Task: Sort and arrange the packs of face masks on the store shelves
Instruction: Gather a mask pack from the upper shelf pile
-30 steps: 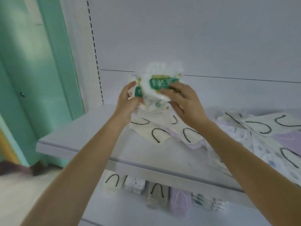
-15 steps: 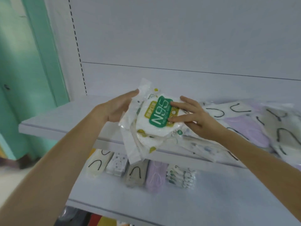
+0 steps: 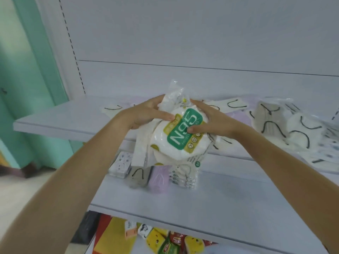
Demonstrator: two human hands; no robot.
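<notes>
Left hand [image 3: 146, 116]: yours, gripping the left side of the N95 packs [image 3: 178, 143], thumb across the front.
Right hand [image 3: 216, 123]: yours, gripping their right side, thumb on the green label.
Upper shelf [image 3: 60, 121]: loose mask packs [image 3: 286, 125] lie scattered.
Lower shelf [image 3: 211, 198]: upright packs [image 3: 159, 178] in a row.

At the centre of the frame the N95 packs [image 3: 180, 132] sit between the left hand [image 3: 146, 114] on their left and the right hand [image 3: 214, 121] on their right, in front of the upper shelf [image 3: 60, 118]. Loose masks [image 3: 286, 125] lie on that shelf, behind the hands and out to the right. Directly below the held packs, a row of packs [image 3: 159, 176] stands on the lower shelf [image 3: 220, 195], with goods [image 3: 165, 239] under it at the bottom edge.
</notes>
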